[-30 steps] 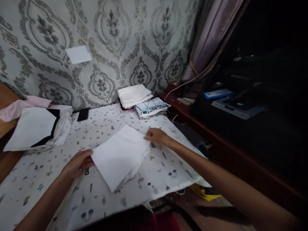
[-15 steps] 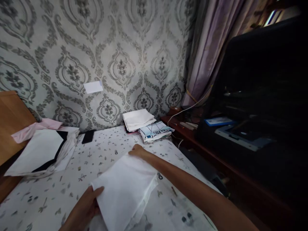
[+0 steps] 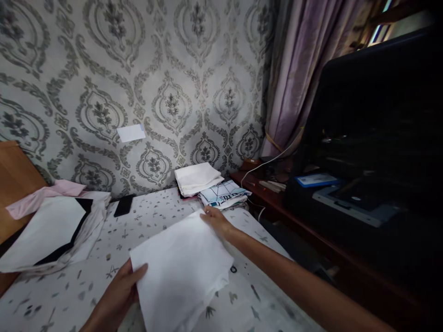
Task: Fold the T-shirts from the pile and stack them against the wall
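A white folded cloth (image 3: 180,267) is held up between my two hands over a bed with a white patterned sheet (image 3: 152,214). My left hand (image 3: 126,281) grips its left edge, thumb on top and fingers underneath. At the cloth's far right corner, my right hand (image 3: 214,217) is closed on the fabric. Just beyond that hand lie a folded white stack (image 3: 198,177) and, beside it, a folded light-blue printed cloth (image 3: 224,192).
At the left lie white and black clothes (image 3: 51,228), a pink cloth (image 3: 48,196) and a wooden headboard (image 3: 20,170). A black phone (image 3: 123,205) rests near the patterned wall. On the right stand a red-brown ledge (image 3: 256,184) with a cable and a large dark object (image 3: 374,129).
My right hand has moved right with its corner of the cloth, which is now spread wider and flatter. The camera view has shifted slightly.
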The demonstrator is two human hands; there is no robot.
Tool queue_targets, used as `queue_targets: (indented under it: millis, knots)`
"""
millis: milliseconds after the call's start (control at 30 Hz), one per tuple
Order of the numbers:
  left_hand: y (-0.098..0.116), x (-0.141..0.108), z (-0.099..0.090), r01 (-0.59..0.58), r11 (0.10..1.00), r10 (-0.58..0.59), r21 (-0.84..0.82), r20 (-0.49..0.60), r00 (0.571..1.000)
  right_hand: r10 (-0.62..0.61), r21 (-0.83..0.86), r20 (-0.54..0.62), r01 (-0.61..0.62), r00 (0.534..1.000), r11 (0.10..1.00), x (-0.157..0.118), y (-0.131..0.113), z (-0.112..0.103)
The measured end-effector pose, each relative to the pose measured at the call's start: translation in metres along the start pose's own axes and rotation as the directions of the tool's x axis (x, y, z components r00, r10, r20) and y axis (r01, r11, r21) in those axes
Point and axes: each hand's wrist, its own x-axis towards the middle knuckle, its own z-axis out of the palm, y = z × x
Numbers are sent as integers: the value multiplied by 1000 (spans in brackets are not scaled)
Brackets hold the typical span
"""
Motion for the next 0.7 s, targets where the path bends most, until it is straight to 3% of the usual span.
queue_targets:
  millis: [100, 200, 333, 567, 700]
  knots:
    - [34, 14, 28, -84, 996, 82, 14, 72, 994, -144, 4, -116, 146, 983, 989, 11, -14, -25]
    - [69, 41, 62, -144, 989, 139, 19, 155, 978, -239, -174, -272, 197, 932, 965, 33, -32, -51]
    - [109, 95, 99, -207, 978, 200, -1, 260, 945, -291, -313, -383, 173, 877, 934, 79, -55, -86]
    - [170, 207, 145, -308, 951, 280, 37, 323, 904, -320, -503, -475, 46, 820, 863, 179, -99, -128]
    - [199, 272, 173, -480, 844, 412, 241, 283, 866, -315, -590, -498, -49, 808, 806, 243, -122, -135]
